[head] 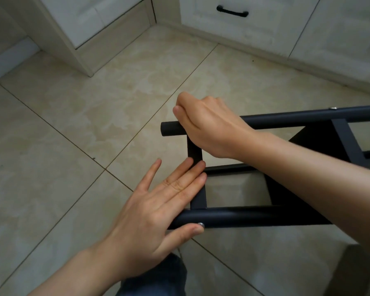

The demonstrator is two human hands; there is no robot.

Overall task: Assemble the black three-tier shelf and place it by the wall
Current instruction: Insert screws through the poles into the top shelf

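The black shelf frame lies on its side just above the tiled floor. Its upper tube (297,117) and lower tube (244,216) run left to right, joined near the left end by a flat crossbar (194,151). A black shelf panel (303,167) sits further right. My right hand (207,124) curls over the upper tube near its left end, thumb against forefinger; what the fingertips touch is hidden. My left hand (158,201) lies flat with straight fingers on the crossbar and lower tube. Its thumb touches a silver screw (200,224) under that tube.
White cabinets with black handles (232,11) line the back, and a cabinet corner (83,52) juts out at the left. Beige floor tiles (83,124) spread left of the frame. My knee in blue jeans (156,278) is at the bottom edge.
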